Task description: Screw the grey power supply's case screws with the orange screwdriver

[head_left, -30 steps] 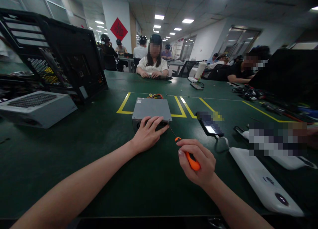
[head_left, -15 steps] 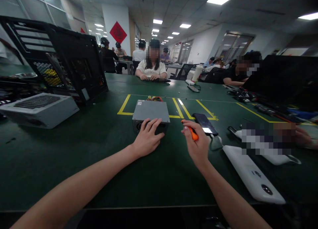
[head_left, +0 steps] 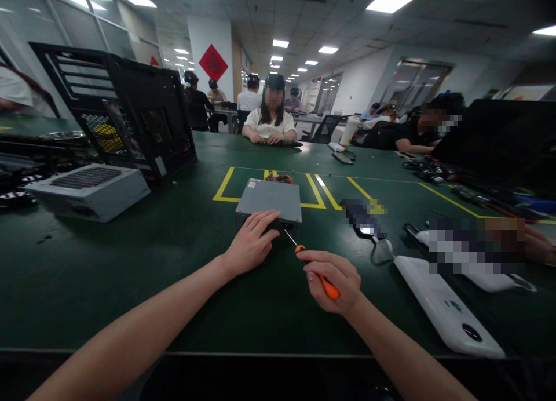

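Note:
A grey metal computer power supply (head_left: 271, 197) sits on the green table (head_left: 195, 308) in front of me, its coloured cables bunched behind it. My left hand (head_left: 254, 241) steadies it at the front edge, fingers close together and curved over the front. Part of the front face is hidden behind these fingers. My right hand (head_left: 336, 278) is closed around a screwdriver (head_left: 329, 287) with an orange handle. The thin shaft slants up and left to the power supply's front, close to my left fingertips; whether the tip touches a screw I cannot tell.
To the left stand another power supply (head_left: 93, 189) and an open black computer case (head_left: 147, 117). A phone (head_left: 362, 218) and white power banks (head_left: 449, 308) with cords lie at right. Yellow tape marks the table. Opposite sits a person (head_left: 271, 120); another's hand (head_left: 538, 244) shows at right.
My right hand has come down and nearer, turning the screwdriver so its shaft points at the power supply's front. My left fingers have drawn together there. The view has shifted slightly left.

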{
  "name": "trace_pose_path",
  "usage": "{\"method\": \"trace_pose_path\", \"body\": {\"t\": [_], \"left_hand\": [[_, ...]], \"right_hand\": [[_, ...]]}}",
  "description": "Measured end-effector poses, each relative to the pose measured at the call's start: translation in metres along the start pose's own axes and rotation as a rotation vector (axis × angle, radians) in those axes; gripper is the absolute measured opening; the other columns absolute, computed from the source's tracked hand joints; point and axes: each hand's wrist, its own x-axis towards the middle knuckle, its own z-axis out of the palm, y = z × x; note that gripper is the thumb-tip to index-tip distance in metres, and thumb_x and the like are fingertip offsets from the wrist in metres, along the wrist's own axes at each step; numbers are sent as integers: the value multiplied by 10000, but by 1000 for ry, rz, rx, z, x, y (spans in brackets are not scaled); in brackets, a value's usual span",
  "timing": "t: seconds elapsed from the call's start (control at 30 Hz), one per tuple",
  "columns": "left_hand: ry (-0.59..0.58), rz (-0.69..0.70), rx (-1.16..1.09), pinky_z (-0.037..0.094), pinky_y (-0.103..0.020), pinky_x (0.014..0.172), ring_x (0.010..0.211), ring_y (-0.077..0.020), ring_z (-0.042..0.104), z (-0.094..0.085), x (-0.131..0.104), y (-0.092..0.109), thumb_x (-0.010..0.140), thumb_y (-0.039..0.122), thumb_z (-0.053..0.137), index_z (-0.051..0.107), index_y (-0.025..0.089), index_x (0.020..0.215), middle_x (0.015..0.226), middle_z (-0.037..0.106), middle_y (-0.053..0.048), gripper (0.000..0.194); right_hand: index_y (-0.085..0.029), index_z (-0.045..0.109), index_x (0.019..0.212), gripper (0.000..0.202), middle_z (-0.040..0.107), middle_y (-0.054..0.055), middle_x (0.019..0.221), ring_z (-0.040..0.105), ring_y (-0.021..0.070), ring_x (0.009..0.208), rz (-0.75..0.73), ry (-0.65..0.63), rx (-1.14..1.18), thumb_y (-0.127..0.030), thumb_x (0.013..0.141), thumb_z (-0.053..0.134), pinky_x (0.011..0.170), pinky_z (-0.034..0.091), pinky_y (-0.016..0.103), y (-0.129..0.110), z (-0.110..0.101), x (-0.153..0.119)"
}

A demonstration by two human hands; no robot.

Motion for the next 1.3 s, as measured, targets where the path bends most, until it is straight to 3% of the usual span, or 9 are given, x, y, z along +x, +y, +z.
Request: {"method": "trace_pose_path", "body": {"t": [0.23,0.5,0.6,0.7,0.77,0.87,0.93,1.1,1.3], "left_hand": [[19,-8,-23,352,-444,1030,1268,-224,358,1,2,-3,811,73,447,581,158,1015,1329,448,-109,259],[2,-12,-30,349,-428,1029,1262,-216,362,0,4,-4,830,84,437,576,152,1025,1323,452,-106,249],[-12,-15,-19,320,-416,1051,1275,-216,345,0,3,-3,826,95,448,589,143,995,1329,444,-112,225],[-44,-40,-3,238,-446,1091,1305,-223,302,-3,3,0,823,110,456,595,147,972,1367,403,-112,207],[-74,-60,5,201,-456,1104,1320,-222,276,-6,4,3,828,123,450,595,151,966,1394,372,-105,202],[-100,-90,0,215,-448,1098,1321,-214,275,-9,6,9,842,146,437,599,159,944,1396,375,-96,192],[-96,-119,-8,228,-455,1090,1314,-213,289,-10,7,14,849,163,433,601,167,926,1379,398,-94,185],[-93,-159,-27,244,-475,1079,1287,-223,334,-22,3,27,856,180,425,595,180,935,1344,437,-95,188],[-91,-219,-138,237,-455,1100,1273,-186,359,-54,-23,53,879,172,392,435,201,1225,1328,460,-70,350]], "right_hand": [[-160,572,792,93,685,76,809,654,145,673,17,-46,8,-101,746,517,569,533,255,3,3,1],[-166,586,811,132,682,57,792,662,167,721,59,25,107,-85,736,513,576,537,272,2,-1,-5],[-168,585,761,113,685,42,776,633,130,590,304,247,263,-127,790,484,460,479,231,4,-6,-2],[-183,527,722,173,658,-8,608,460,58,341,701,592,453,-269,852,453,311,301,170,18,-14,10],[-187,505,724,225,594,-41,483,365,41,295,977,675,544,-379,838,477,288,203,149,35,-16,18],[-188,502,673,351,456,-79,378,403,49,341,1353,552,673,-527,759,537,338,303,143,64,-10,23],[-178,494,613,373,441,-72,388,413,51,354,1439,432,718,-517,695,624,367,354,159,81,1,22],[-190,497,689,356,508,-55,511,401,46,355,1530,269,739,-493,654,682,307,271,153,97,39,19],[-213,555,905,433,491,-72,521,403,56,376,1466,61,811,-516,627,691,304,239,150,80,60,21]]}}
